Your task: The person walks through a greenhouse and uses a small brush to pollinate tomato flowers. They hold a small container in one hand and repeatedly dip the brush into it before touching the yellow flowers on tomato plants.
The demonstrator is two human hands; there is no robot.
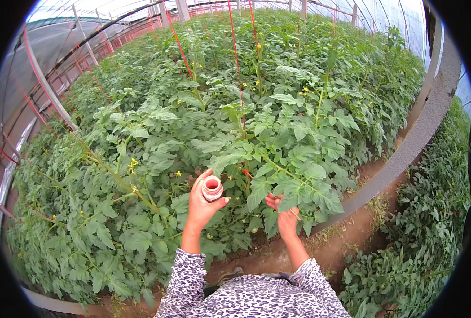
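My left hand (203,202) holds a small open jar (212,188) upright, with reddish contents or a reddish inside showing through its mouth. To its right, my right hand (285,212) grips a thin stick (295,214), partly hidden behind a tomato leaf (299,192). A red tip (247,172) shows among the leaves up and left of that hand; it looks like the stick's far end, though leaves cover the part between. Yellow tomato flowers (132,163) stand on the plant left of the jar, and a small green tomato (254,229) hangs below, between my hands.
Dense tomato plants (160,119) stand in front, with red strings (234,43) rising from them. A wide grey curved post or beam (410,143) crosses the right side. Bare soil (338,250) runs between the rows, with more plants (422,222) at the right.
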